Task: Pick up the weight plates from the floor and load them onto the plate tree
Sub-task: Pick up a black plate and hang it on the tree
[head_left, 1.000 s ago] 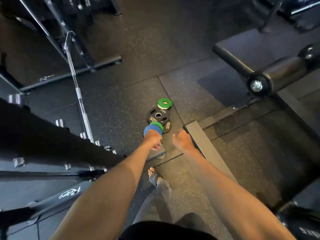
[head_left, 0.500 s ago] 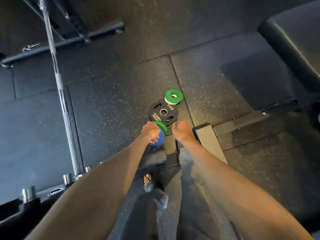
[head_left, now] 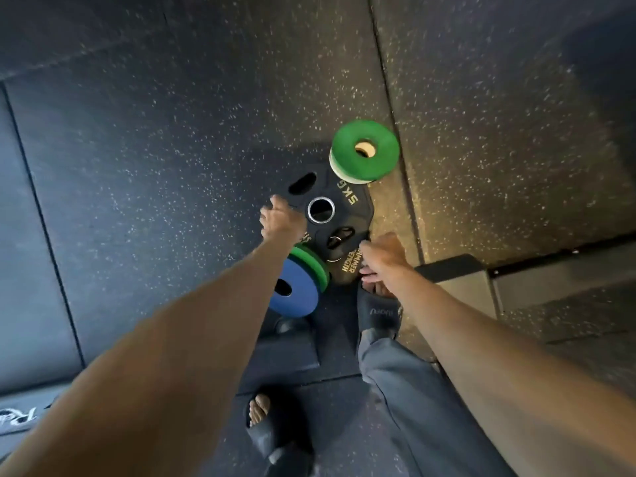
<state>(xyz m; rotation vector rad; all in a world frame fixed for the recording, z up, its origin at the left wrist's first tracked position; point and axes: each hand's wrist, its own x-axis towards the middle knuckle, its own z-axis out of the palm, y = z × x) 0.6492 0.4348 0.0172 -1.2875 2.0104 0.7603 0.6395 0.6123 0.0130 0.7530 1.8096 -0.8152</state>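
Now blue plate [head_left: 296, 297] released, left hand [head_left: 278, 219], right hand [head_left: 382, 257] gripping black plate [head_left: 351, 202]

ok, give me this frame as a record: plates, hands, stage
black plate: flat on floor, marked 5KG
far green plate: on white plate, at black plate's far edge
blue plate: tilted, near green plate stacked against it, by black plate's near edge, under left forearm
left hand: on black plate's left rim, grip unclear
right hand: pinches its near rim
plate tree: not in view
stage: black plate looks not yet lifted
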